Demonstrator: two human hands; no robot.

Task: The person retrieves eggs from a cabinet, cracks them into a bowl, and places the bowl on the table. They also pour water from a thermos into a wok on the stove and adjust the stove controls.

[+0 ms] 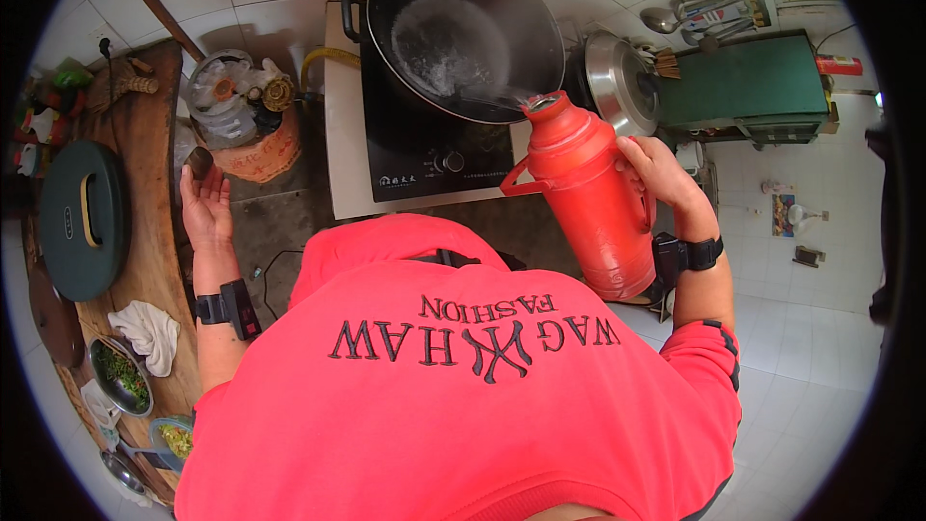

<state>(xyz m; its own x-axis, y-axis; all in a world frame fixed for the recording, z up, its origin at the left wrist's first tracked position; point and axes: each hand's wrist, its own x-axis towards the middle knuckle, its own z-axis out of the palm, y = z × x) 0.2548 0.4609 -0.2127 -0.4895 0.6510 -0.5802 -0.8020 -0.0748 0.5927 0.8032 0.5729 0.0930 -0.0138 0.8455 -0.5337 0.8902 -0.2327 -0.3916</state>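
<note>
My right hand (664, 172) grips the side handle of a red thermos flask (582, 202), tilted with its mouth over the near rim of a black wok (506, 7). A stream of water (495, 95) runs from the flask into the wok. Bubbly, steaming water (448, 51) lies in the bottom of the wok, which stands on a black cooktop (434, 152) with a round knob. Palm up at the left, my left hand (208, 213) holds a small brown stopper (198, 162), probably cork, at the fingertips.
Left of me, a wooden table (155, 246) bears a dark green lid (79, 221), a white cloth (148, 336) and bowls of chopped food. A gas cylinder (253, 148) with a basin on top stands beyond my left hand. Right of the wok is a lidded metal pot (621, 83).
</note>
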